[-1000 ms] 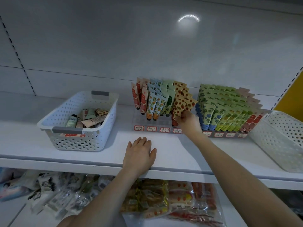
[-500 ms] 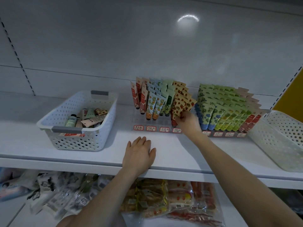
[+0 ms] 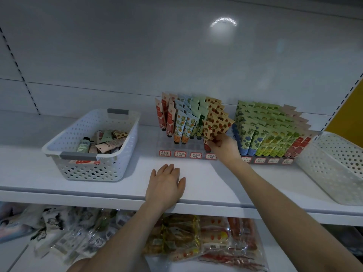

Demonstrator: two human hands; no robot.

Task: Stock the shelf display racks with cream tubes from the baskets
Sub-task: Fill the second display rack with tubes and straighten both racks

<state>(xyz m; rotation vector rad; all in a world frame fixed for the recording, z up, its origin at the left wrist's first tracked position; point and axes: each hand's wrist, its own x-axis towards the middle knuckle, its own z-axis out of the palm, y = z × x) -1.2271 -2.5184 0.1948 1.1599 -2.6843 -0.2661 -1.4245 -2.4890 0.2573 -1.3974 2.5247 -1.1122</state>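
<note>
A clear display rack [image 3: 187,149] in the middle of the shelf holds upright cream tubes in red, blue, green and strawberry-print rows. My right hand [image 3: 224,147] pinches a strawberry-print tube [image 3: 208,130] at the front of the rack's right column. My left hand [image 3: 166,185] rests flat on the shelf's front edge, fingers straight. A white perforated basket [image 3: 90,165] at the left holds several loose tubes [image 3: 104,141]. A second rack [image 3: 271,160] to the right is packed with green, blue and red tubes.
Another white perforated basket [image 3: 334,169] stands at the far right of the shelf [image 3: 216,179]. Below the shelf lie bagged snack packs [image 3: 196,240] and other wrapped goods [image 3: 64,232]. A yellow panel [image 3: 347,114] borders the right side.
My right hand stays at the strawberry tubes with only slight finger movement. My left hand has not moved.
</note>
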